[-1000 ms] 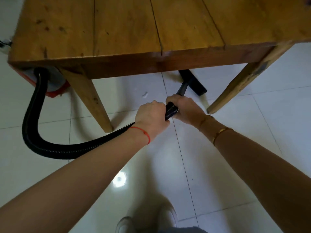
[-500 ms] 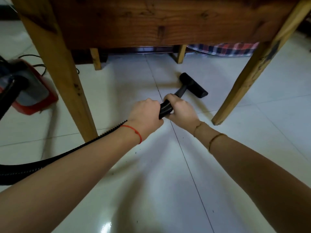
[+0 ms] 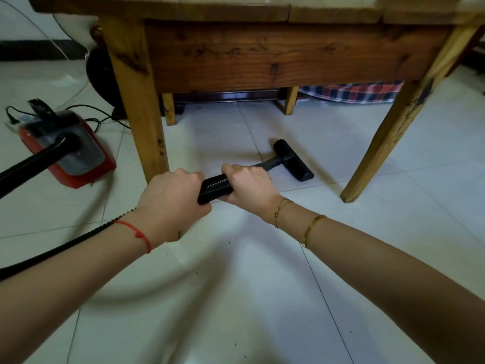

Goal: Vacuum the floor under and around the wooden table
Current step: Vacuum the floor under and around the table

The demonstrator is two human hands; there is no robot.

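Note:
The wooden table (image 3: 275, 56) fills the top of the view, its front legs at left and right. Both hands grip the black ribbed vacuum hose (image 3: 215, 186) low over the white tiled floor (image 3: 236, 298). My left hand (image 3: 170, 203) holds the hose nearer me; my right hand (image 3: 249, 189) holds it just ahead, where the thin tube starts. The black floor nozzle (image 3: 294, 160) lies flat on the tiles under the table, between the front legs. Small dark specks dot the tiles near my arms.
The red and grey vacuum body (image 3: 68, 151) sits on the floor left of the left front leg (image 3: 139, 106), with its cord behind it. The right front leg (image 3: 393, 127) slants at right. A plaid cloth (image 3: 354, 91) lies behind the table.
The view has dropped from above the table top to below it, so the floor under the table shows. Both hands keep their grip on the hose, and the nozzle stays under the table.

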